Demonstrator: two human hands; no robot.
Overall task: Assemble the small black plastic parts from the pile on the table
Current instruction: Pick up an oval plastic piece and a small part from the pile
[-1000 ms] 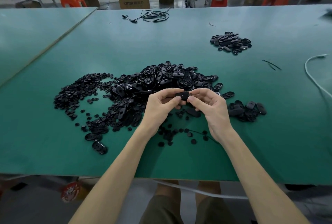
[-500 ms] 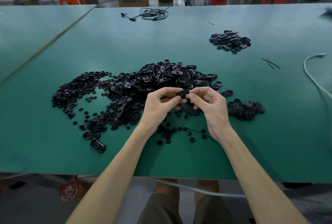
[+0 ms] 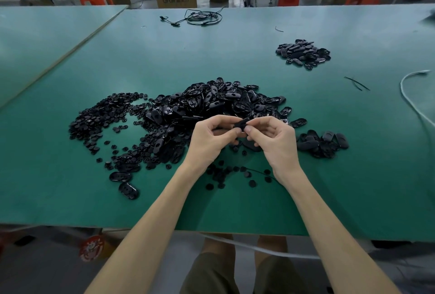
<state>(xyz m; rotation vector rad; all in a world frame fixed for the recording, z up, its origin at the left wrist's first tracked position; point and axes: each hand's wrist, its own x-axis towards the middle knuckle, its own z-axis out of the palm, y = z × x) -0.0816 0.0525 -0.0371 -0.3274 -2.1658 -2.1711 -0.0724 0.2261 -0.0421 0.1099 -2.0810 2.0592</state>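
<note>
Both hands meet above the middle of the worktop [image 3: 235,204], nearer its front edge than its far one. The left hand [image 3: 209,140] and the right hand [image 3: 274,143] each pinch one end of the same small black part [image 3: 242,123] between thumb and curled fingertips. The part is lifted clear of the surface. Its long axis runs roughly left to right between the two hands, with the right end tipped slightly up and away. Neither hand is nearer to it, as they share the hold. The fingers cover so much that it may be two pieces being pressed together rather than one; I cannot tell which.

The main pile [image 3: 211,103] lies just beyond the fingertips, toward the far edge. Its spread of small round pieces [image 3: 101,117] trails off to the left, on the left hand's side. A small cluster of oval shells [image 3: 322,143] sits just right of the right hand. A separate heap [image 3: 303,54] lies well apart toward the far right, probably finished pieces.
</note>
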